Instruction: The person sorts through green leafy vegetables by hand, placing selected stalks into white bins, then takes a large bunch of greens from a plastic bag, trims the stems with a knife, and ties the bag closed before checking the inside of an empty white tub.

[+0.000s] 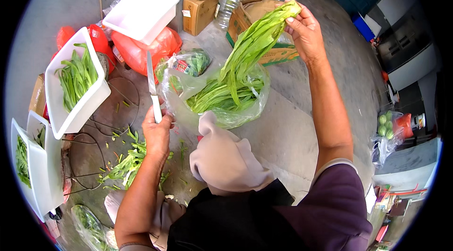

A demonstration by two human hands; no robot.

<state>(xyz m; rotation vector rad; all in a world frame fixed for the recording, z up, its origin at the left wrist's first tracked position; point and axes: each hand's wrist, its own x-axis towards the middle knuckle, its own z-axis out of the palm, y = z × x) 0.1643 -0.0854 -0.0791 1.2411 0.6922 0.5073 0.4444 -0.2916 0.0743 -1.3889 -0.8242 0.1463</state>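
My left hand [158, 129] grips the white handle of a kitchen knife [151, 74], its blade pointing up and away from me. At the upper right, my right hand [304, 28] pinches the base of a leafy green stalk vegetable [253, 40], whose long leaves hang down to the left. Their tips reach over an open clear plastic bag [260, 109] on the floor, which holds more of the long leaves [223, 95]. On the floor near my left forearm lies a loose pile of cut leaves and trimmings [131, 162].
A white plastic tub [76, 116] at the left holds long leaves. Another white tub [141, 14] rests on a red plastic bag [141, 51]. Wire stands [138, 104] are beside the trimmings. Cardboard boxes [200, 12] and a large plastic bottle [229, 5] stand ahead.
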